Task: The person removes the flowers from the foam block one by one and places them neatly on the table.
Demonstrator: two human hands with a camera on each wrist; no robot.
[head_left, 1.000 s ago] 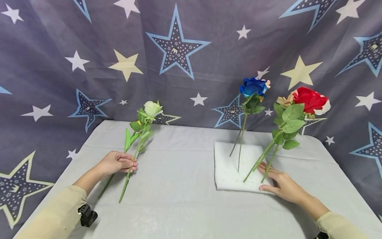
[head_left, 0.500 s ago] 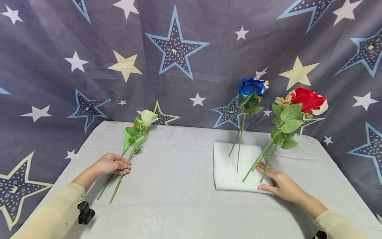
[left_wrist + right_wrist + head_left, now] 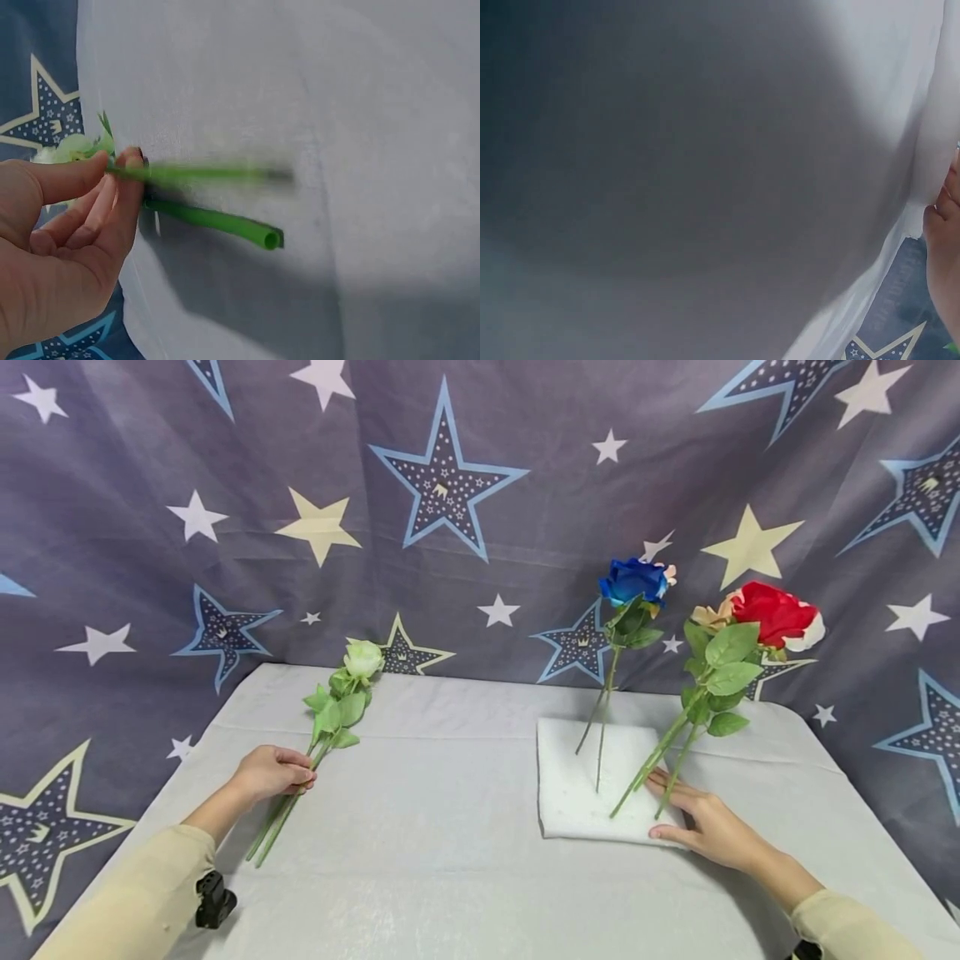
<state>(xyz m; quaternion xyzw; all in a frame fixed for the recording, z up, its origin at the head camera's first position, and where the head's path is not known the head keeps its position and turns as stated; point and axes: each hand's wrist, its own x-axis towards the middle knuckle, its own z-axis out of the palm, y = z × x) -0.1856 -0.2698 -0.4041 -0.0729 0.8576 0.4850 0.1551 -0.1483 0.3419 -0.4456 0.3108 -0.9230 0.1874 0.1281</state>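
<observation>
My left hand [image 3: 273,773] pinches the stem of a pale green-white artificial rose [image 3: 363,658] between thumb and fingers, low over the left of the table. A second flower's hollow green stem [image 3: 217,218] lies beside it, its bloom hidden by leaves in the head view. The pinched stem [image 3: 202,174] is blurred in the left wrist view. My right hand [image 3: 712,828] rests at the right side of a white foam pad [image 3: 558,802], fingers extended. Blue [image 3: 633,581] and red [image 3: 776,612] artificial roses stand in the pad; the red one leans right, above that hand.
A pale grey cloth [image 3: 450,810] covers the table. Behind it hangs a dark curtain [image 3: 525,518] printed with stars. Pinkish and beige blooms show partly behind the blue and red roses. A small black camera [image 3: 215,900] sits on the left wrist.
My left hand has moved slightly left and lowered the pale rose, its stem swinging left beside the other stem. The right hand, the pad and its flowers look the same.
</observation>
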